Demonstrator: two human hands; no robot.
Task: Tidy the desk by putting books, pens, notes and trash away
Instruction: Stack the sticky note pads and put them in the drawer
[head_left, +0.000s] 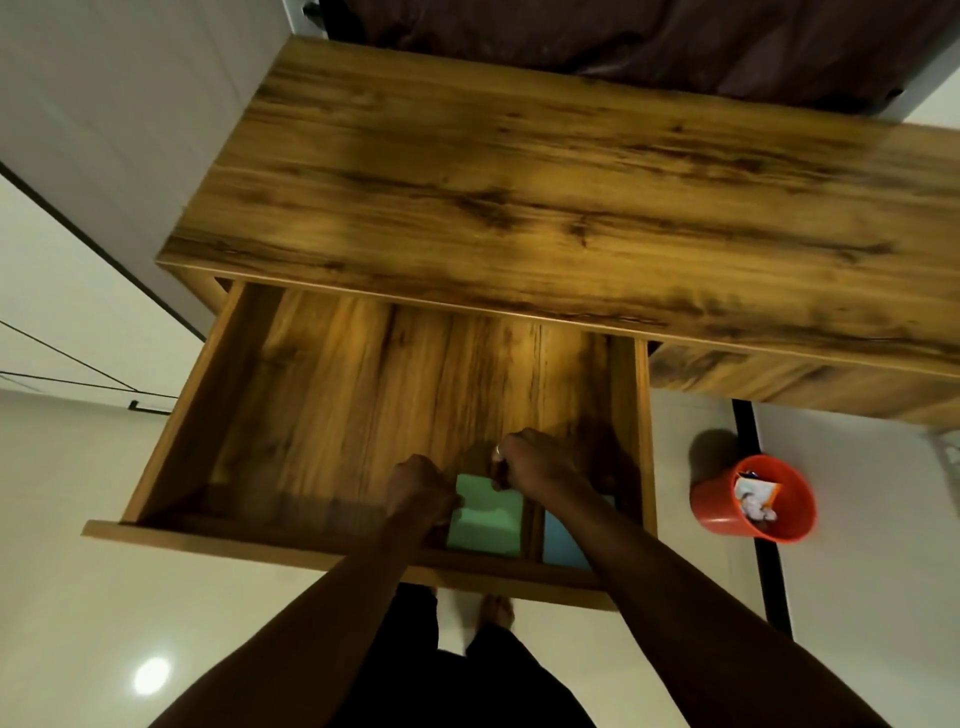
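Note:
The wooden desk's drawer (171, 415) is pulled out toward me. At its front lies a green pad of notes (485, 522), and beside it on the right a blue pad (563, 540). My left hand (421, 491) grips the green pad's left edge. My right hand (540, 462) is curled at the pad's top right corner, touching it. A dark thin object shows under the right hand's fingers; I cannot tell what it is. The desk top (519, 182) carries nothing.
An orange bin (717, 506) with crumpled paper and wrappers stands on the pale floor right of the drawer. A black desk leg (763, 493) runs behind it. A dark cloth (649, 36) hangs behind the desk. My feet are under the drawer front.

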